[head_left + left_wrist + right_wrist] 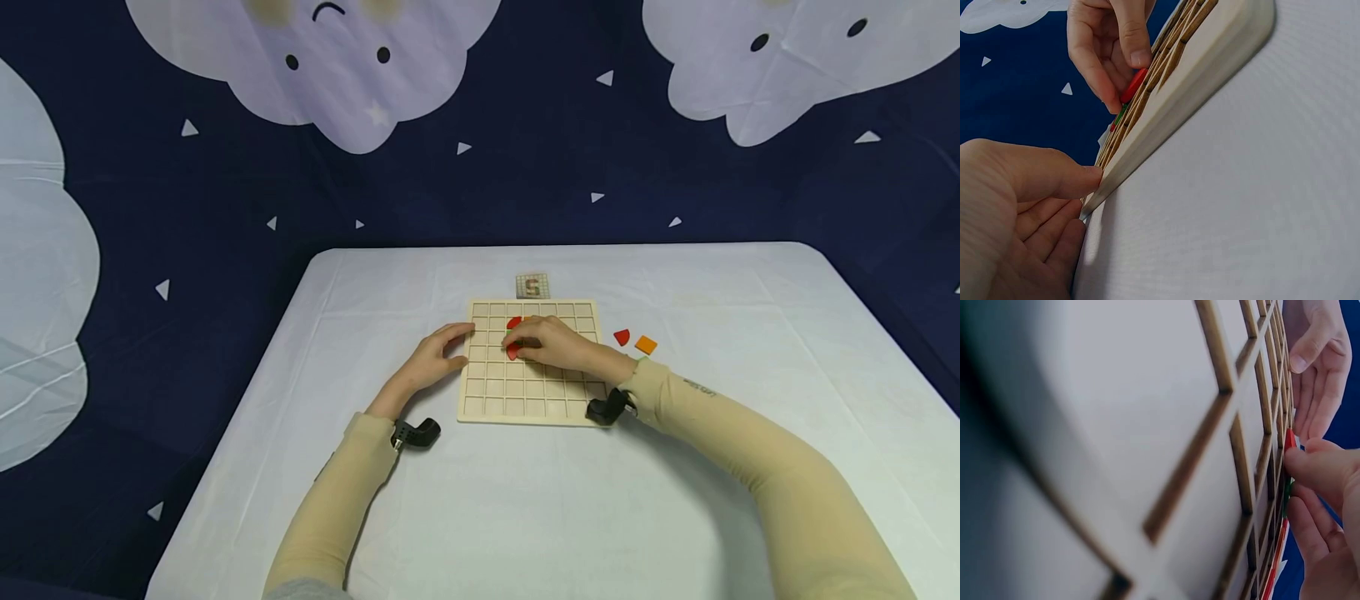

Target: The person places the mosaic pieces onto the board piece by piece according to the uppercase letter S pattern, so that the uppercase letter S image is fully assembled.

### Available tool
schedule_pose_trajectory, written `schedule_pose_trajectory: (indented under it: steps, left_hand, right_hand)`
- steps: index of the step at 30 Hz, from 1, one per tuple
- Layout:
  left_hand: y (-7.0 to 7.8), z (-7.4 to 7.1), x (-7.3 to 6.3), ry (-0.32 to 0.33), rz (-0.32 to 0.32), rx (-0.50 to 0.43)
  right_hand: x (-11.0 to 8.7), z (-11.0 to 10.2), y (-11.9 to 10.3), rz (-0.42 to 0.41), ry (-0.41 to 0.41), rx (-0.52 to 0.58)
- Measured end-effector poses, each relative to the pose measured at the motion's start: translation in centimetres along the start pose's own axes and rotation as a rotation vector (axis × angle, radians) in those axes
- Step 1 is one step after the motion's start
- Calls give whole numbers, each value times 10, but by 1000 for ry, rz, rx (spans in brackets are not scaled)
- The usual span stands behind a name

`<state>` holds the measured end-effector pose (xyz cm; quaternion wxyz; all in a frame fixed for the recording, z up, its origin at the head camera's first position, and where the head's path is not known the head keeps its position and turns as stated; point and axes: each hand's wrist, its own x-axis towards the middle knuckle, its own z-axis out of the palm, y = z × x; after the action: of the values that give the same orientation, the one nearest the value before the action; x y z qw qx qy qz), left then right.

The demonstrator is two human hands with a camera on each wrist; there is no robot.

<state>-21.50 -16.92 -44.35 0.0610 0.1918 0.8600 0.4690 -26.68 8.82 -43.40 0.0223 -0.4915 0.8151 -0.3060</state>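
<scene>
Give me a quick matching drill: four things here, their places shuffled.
1. Left hand
2. Right hand
3. Loose orange piece
4. Small patterned square

A. Beyond the far edge of the grid board
B. At the board's left edge
C. Over the board, at a red piece
D. On the white cloth, right of the board

Pairs: 1-B; 2-C; 3-D; 4-A

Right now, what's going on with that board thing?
A person's right hand pinches a red piece on the wooden grid board, while the left hand touches the board's left edge. More colored pieces are on it, partly hidden. A loose red piece and an orange square lie on the white table to the board's right.
</scene>
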Motion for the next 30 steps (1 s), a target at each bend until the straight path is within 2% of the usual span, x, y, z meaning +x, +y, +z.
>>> schedule_pose_trajectory:
  steps: [10,22,30]
  left_hand:
    - [0,0,-1,1,-5,-2]
    - [0,1,-1,3,1,-5]
    - [2,0,-2,4,7,1]
  right_hand:
    - [1,-2,-1,30,-6,-10]
    - [3,0,-4,-81,-20,-60]
    - [4,2,-6,-48,-50,-73]
